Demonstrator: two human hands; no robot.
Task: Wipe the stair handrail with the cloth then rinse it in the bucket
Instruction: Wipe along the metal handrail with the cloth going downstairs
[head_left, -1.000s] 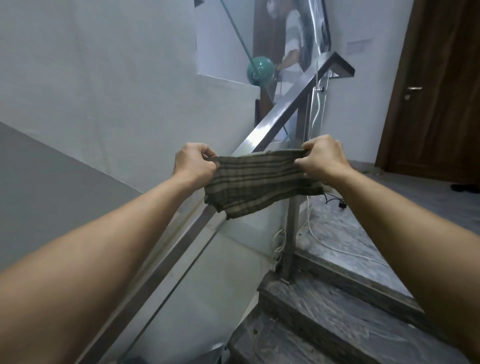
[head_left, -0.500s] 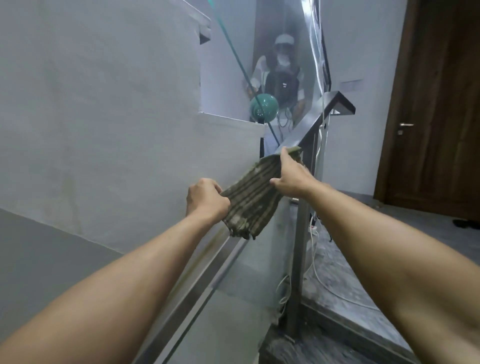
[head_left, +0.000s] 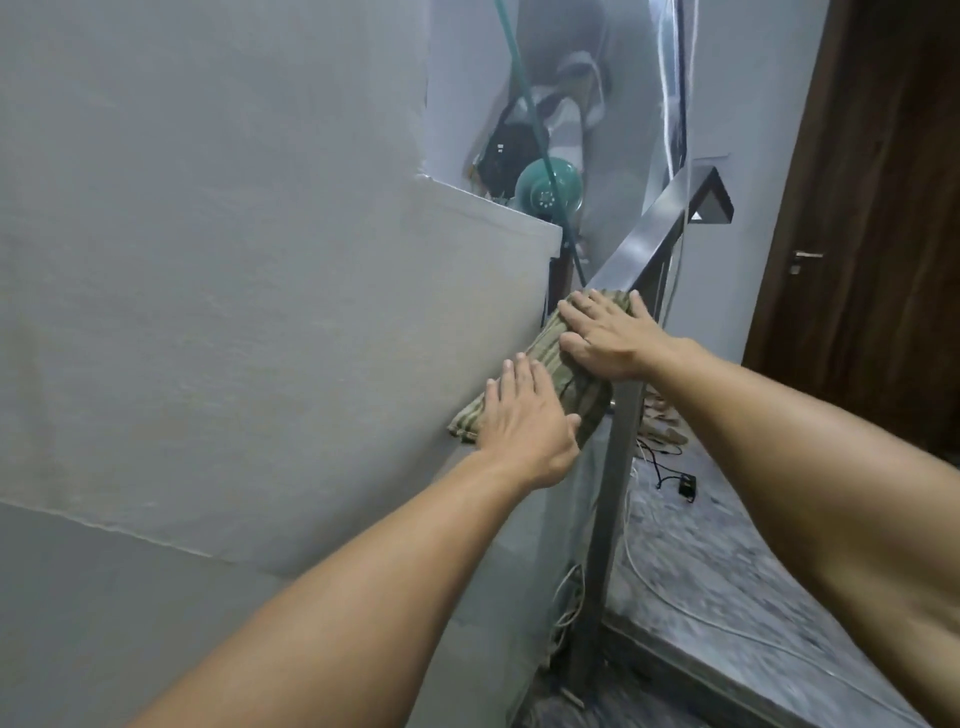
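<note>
A striped green-brown cloth (head_left: 566, 374) lies draped along the sloping steel handrail (head_left: 644, 234). My left hand (head_left: 524, 421) rests flat on the cloth's lower part, fingers stretched out. My right hand (head_left: 608, 338) presses flat on its upper part, fingers spread toward the rail's top. Above my right hand the bare rail runs up to its angled end (head_left: 711, 200). The part of the rail under the cloth and my arms is hidden. No bucket is in view.
A steel post (head_left: 613, 478) drops from the rail to the dark stone steps (head_left: 727, 623). White and black cables (head_left: 670, 473) lie on the landing. A grey wall (head_left: 234, 260) stands close on the left, a brown door (head_left: 883, 234) on the right. A teal round object (head_left: 548, 192) sits behind the glass.
Both hands have let go their pinch of the cloth and laid it along the rail. They now press on it with flat palms. The view has moved closer and higher.
</note>
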